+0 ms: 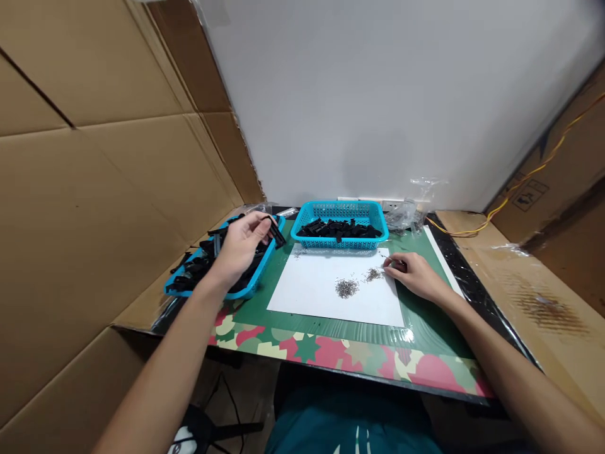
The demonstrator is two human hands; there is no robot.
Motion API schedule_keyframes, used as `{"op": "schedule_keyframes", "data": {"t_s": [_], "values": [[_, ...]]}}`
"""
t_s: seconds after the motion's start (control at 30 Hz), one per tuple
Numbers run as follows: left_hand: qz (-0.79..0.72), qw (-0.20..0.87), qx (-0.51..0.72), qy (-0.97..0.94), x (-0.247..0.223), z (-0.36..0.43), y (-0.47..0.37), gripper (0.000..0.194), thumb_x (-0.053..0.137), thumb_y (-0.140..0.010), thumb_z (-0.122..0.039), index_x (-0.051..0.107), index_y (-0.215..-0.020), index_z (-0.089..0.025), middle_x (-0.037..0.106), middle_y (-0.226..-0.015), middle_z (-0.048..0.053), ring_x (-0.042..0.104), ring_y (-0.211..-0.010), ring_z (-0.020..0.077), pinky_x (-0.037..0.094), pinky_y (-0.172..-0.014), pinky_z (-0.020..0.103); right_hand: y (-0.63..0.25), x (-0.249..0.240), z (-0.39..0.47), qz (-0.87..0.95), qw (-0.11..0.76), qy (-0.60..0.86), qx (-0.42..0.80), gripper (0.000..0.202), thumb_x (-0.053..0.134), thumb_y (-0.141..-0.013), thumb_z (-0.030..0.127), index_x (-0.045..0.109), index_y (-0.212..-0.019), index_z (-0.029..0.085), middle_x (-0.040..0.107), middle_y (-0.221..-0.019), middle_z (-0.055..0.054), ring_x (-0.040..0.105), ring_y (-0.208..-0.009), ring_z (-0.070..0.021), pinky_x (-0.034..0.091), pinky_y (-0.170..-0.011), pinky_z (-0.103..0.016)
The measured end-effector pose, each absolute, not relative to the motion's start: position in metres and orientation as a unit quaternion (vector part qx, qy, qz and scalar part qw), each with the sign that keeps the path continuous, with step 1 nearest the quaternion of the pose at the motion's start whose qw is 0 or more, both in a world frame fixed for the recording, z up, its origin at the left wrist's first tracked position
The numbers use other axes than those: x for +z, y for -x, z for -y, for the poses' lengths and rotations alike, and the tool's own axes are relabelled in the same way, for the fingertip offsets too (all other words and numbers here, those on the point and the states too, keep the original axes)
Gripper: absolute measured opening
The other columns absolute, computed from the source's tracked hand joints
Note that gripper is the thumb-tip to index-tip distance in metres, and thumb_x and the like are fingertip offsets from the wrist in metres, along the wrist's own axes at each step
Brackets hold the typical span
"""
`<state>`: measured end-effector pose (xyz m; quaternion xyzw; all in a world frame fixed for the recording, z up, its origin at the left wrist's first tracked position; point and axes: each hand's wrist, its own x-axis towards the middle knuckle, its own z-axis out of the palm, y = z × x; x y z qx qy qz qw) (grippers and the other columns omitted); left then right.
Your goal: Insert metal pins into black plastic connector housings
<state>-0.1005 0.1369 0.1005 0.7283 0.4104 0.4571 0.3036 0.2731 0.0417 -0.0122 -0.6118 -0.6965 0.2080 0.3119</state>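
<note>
My left hand (246,243) is closed on a black elongated plastic part (276,233), held above the right rim of the left blue basket (258,277). Several similar black parts fill that basket. My right hand (413,274) rests by the right edge of a white sheet (302,290), fingers pinched around a thin dark tool (385,256) whose kind I cannot make out. Just left of these fingers lies a small pile of tiny metal pins (373,274). A larger pin pile (346,289) sits nearer the sheet's middle.
A second blue basket (340,243) with black parts stands behind the sheet. Clear plastic wrap (404,215) lies at its right, near a wall socket (391,205). Cardboard (118,176) walls the left side; a yellow cable (501,205) runs along the right.
</note>
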Motion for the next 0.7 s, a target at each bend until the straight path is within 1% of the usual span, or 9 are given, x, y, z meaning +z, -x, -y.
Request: {"op": "schedule_keyframes", "data": {"t_s": [0.07,0.1,0.17,0.23,0.3,0.37,0.5,0.6,0.7], "values": [[-0.368,0.428,0.447,-0.694,0.086,-0.115,0.083,0.043,0.062,-0.097,-0.063,0.059,-0.098,-0.020,0.074,-0.094,0.006,0.071,-0.075,0.0172,0.058,-0.070,0.030,-0.272,-0.014,-0.043,0.694,0.316,0.609,0.216,0.024,0.060,-0.088,0.036,0.076,-0.089,0.019,0.046,-0.058,0.004,0.042,-0.058,-0.0156,0.031,-0.061,-0.028],[-0.357,0.476,0.438,-0.674,0.078,-0.104,0.075,0.044,0.059,-0.098,-0.065,0.054,-0.102,-0.022,0.074,-0.091,0.005,0.071,-0.067,0.0173,0.056,-0.061,0.028,-0.271,-0.014,-0.043,0.693,0.318,0.609,0.219,0.023,0.061,-0.087,0.036,0.077,-0.088,0.018,0.046,-0.058,0.004,0.041,-0.058,-0.0153,0.031,-0.061,-0.028],[-0.358,0.527,0.406,-0.655,0.063,-0.083,0.058,0.045,0.058,-0.097,-0.067,0.053,-0.110,-0.023,0.070,-0.075,0.001,0.064,-0.050,0.0157,0.045,-0.043,0.022,-0.270,-0.015,-0.044,0.689,0.319,0.610,0.226,0.021,0.061,-0.087,0.034,0.075,-0.083,0.018,0.048,-0.058,0.003,0.042,-0.058,-0.0151,0.031,-0.060,-0.028],[-0.369,0.560,0.370,-0.643,0.048,-0.066,0.043,0.048,0.057,-0.099,-0.065,0.056,-0.121,-0.023,0.065,-0.069,-0.001,0.057,-0.045,0.0128,0.035,-0.039,0.020,-0.268,-0.016,-0.045,0.686,0.317,0.611,0.236,0.020,0.059,-0.087,0.031,0.071,-0.079,0.018,0.055,-0.060,0.001,0.047,-0.058,-0.0154,0.032,-0.059,-0.028],[-0.372,0.589,0.346,-0.629,0.036,-0.054,0.031,0.052,0.055,-0.100,-0.063,0.054,-0.134,-0.024,0.061,-0.070,-0.002,0.045,-0.045,0.0094,0.027,-0.040,0.019,-0.267,-0.016,-0.046,0.687,0.314,0.608,0.244,0.019,0.056,-0.089,0.029,0.066,-0.077,0.018,0.063,-0.066,-0.002,0.053,-0.061,-0.0164,0.035,-0.061,-0.028],[-0.369,0.591,0.337,-0.633,0.026,-0.045,0.022,0.054,0.056,-0.101,-0.061,0.053,-0.141,-0.025,0.058,-0.076,-0.001,0.040,-0.052,0.0093,0.028,-0.046,0.021,-0.265,-0.017,-0.046,0.689,0.310,0.607,0.246,0.018,0.053,-0.090,0.027,0.063,-0.078,0.019,0.068,-0.073,-0.004,0.058,-0.065,-0.0177,0.037,-0.063,-0.028],[-0.372,0.560,0.331,-0.662,0.010,-0.030,0.015,0.051,0.058,-0.102,-0.054,0.053,-0.146,-0.030,0.052,-0.090,0.001,0.044,-0.072,0.0142,0.035,-0.061,0.025,-0.266,-0.018,-0.046,0.690,0.303,0.613,0.238,0.016,0.051,-0.091,0.025,0.060,-0.079,0.020,0.069,-0.076,-0.006,0.059,-0.068,-0.0190,0.037,-0.065,-0.029],[-0.366,0.570,0.325,-0.660,0.002,-0.019,0.014,0.050,0.054,-0.104,-0.052,0.045,-0.150,-0.033,0.047,-0.086,-0.001,0.042,-0.071,0.0154,0.034,-0.063,0.027,-0.271,-0.017,-0.045,0.683,0.302,0.624,0.230,0.018,0.050,-0.092,0.027,0.060,-0.080,0.019,0.067,-0.076,-0.006,0.056,-0.068,-0.0193,0.035,-0.064,-0.030],[-0.374,0.564,0.309,-0.668,-0.001,-0.012,0.015,0.042,0.055,-0.105,-0.049,0.049,-0.143,-0.033,0.051,-0.086,-0.001,0.044,-0.072,0.0163,0.034,-0.066,0.028,-0.275,-0.013,-0.045,0.682,0.295,0.628,0.231,0.021,0.055,-0.092,0.034,0.065,-0.080,0.019,0.060,-0.068,-0.002,0.049,-0.062,-0.0174,0.032,-0.061,-0.029]]}}
